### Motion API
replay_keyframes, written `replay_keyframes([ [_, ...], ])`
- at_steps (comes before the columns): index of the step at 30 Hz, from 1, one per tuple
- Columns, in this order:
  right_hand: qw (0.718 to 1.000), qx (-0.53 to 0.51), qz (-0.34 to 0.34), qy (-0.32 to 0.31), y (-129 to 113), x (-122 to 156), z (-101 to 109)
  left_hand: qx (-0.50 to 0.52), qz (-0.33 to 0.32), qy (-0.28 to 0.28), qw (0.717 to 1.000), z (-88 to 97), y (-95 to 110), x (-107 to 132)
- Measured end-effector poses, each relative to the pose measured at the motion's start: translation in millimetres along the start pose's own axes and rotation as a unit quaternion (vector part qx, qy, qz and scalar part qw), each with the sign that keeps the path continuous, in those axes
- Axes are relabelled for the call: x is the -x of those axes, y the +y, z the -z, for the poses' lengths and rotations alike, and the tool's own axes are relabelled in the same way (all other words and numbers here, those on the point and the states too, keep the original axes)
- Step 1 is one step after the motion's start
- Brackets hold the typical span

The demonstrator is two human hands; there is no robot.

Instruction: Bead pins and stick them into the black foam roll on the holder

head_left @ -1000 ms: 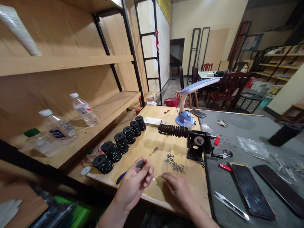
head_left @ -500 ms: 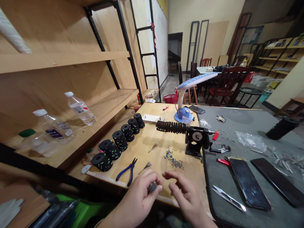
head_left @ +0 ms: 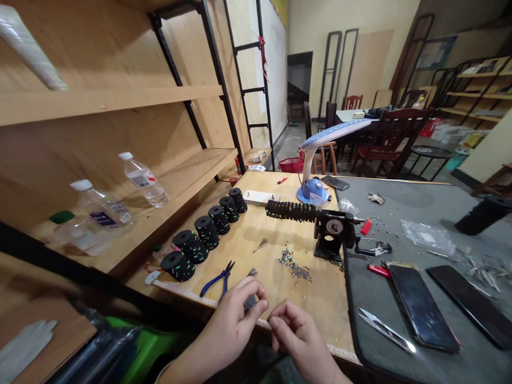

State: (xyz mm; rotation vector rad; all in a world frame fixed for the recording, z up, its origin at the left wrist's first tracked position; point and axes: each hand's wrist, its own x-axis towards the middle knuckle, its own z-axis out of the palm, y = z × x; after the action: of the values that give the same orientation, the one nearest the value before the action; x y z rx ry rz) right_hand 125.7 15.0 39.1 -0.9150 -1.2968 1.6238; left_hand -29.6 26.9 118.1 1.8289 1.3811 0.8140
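Grey bundle (head_left: 250,302) was grasped in left hand (head_left: 238,313); right hand (head_left: 293,332) was curled nearby, its contents not discernible. Blue-handled pliers (head_left: 225,273) lay just beside left hand.

The wooden tabletop (head_left: 241,246) carries black spools (head_left: 206,233), blue-handled pliers (head_left: 226,274), loose beads (head_left: 286,257), a winder (head_left: 333,233) and a lamp (head_left: 312,189).

Grey clump (head_left: 249,302) — partly hidden in left hand (head_left: 237,316).
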Motion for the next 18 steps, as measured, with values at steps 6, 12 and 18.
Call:
replay_keyframes([
  [6, 0.997, 0.041, -0.030, 0.053, 20, 4, 12, 0.218, 0.166, -0.087, 0.958, -29.2, -37, 3],
  [12, 0.985, -0.068, -0.081, 0.135, 45, 6, 22, 0.421, 0.248, -0.076, 0.869, -52.2, -57, 11],
  [18, 0.979, -0.087, -0.100, 0.153, 50, 14, 21, 0.434, 0.280, -0.071, 0.853, -74.0, -57, 18],
])
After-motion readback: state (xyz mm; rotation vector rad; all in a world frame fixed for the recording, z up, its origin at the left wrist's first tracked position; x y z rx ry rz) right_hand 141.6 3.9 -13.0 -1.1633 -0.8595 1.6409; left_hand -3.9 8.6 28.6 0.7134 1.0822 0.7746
